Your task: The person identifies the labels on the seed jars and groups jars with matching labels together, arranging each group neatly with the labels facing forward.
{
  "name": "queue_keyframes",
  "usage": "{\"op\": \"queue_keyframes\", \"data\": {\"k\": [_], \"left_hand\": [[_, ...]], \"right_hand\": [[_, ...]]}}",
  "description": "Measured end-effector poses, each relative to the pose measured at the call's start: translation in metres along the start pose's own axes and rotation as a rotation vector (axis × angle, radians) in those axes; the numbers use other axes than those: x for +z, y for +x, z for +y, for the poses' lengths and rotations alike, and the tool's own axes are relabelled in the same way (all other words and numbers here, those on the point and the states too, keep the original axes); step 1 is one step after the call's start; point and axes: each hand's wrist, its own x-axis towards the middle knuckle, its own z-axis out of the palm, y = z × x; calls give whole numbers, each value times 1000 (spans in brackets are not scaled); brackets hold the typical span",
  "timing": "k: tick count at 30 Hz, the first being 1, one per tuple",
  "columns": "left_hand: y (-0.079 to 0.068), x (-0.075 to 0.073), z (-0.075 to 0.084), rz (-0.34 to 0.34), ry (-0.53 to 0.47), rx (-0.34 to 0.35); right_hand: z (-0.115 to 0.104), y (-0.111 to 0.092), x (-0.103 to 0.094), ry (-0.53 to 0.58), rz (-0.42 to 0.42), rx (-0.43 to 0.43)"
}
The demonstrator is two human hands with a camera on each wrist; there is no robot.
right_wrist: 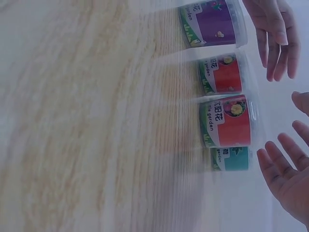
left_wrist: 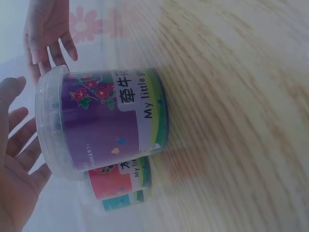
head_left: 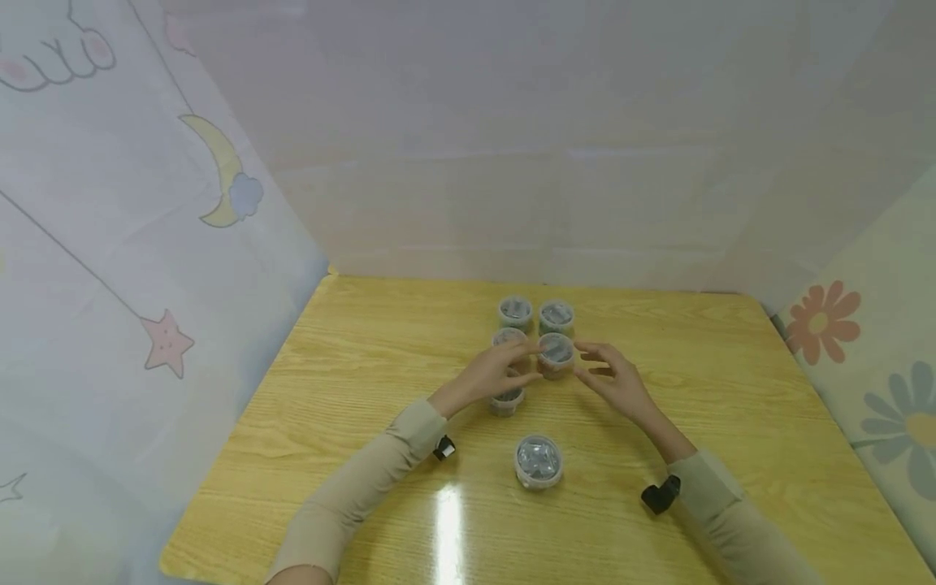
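In the head view my left hand (head_left: 497, 372) and right hand (head_left: 617, 382) stand on either side of a clear-lidded cup (head_left: 556, 351), fingers spread loosely and fingertips close to its rim. The right wrist view shows a red-labelled cup (right_wrist: 235, 123) near my right hand (right_wrist: 289, 181), with a gap between them. A purple-labelled cup (left_wrist: 96, 121) stands upright beneath my left hand (left_wrist: 21, 164) in the left wrist view. My left forearm and hand partly cover the left column of cups in the head view.
Two more lidded cups stand at the back, a left one (head_left: 515, 311) and a right one (head_left: 556, 315). A single cup (head_left: 539, 461) sits nearer the front of the wooden table (head_left: 351, 357). Patterned cloth walls (head_left: 475, 162) enclose the table at the back and sides.
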Motion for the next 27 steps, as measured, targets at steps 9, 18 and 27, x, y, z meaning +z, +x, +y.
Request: {"op": "queue_keyframes", "data": {"k": [9, 18, 27], "left_hand": [[-5, 1, 0, 6, 20, 54], [-12, -4, 4, -42, -3, 144], [-17, -2, 3, -77, -1, 150]], "right_hand": [[0, -4, 1, 4, -28, -34], [-1, -9, 2, 7, -52, -21], [-2, -12, 3, 6, -52, -26]]}}
